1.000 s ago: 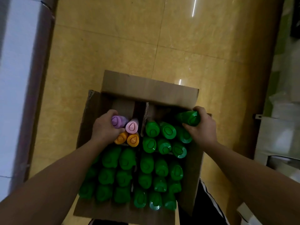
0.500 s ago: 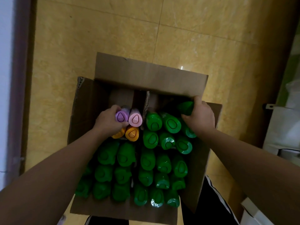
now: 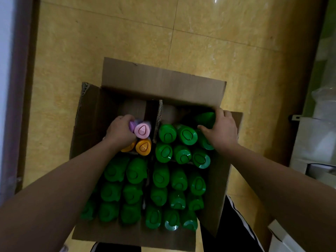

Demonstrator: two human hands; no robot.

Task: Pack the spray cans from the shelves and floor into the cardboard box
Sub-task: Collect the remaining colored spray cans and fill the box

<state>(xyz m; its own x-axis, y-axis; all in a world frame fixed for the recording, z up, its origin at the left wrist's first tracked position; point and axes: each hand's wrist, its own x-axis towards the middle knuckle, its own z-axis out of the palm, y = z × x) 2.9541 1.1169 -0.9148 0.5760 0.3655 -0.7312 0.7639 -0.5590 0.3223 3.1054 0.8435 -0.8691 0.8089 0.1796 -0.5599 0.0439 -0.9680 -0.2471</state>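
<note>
An open cardboard box (image 3: 160, 82) stands on the floor below me, packed with several upright green-capped spray cans (image 3: 181, 157). In its far left section my left hand (image 3: 121, 131) grips a purple-capped can (image 3: 132, 124), mostly hidden by my fingers, beside a pink-capped can (image 3: 142, 130). Just nearer stand two orange-capped cans (image 3: 143, 146). My right hand (image 3: 221, 130) holds a green-capped can (image 3: 206, 119) low in the box's far right corner, against the box wall. A cardboard divider (image 3: 157, 122) runs between the two halves.
Yellow floor tiles (image 3: 109, 42) surround the box. A dark post and pale wall (image 3: 16, 88) run along the left. White boxes and shelving (image 3: 312, 151) stand at the right edge. Bare box floor (image 3: 134, 108) shows at the far end of both halves.
Both hands pushed their cans lower into the far row of the box. The green can in my right hand sank into the corner; the view shifted slightly.
</note>
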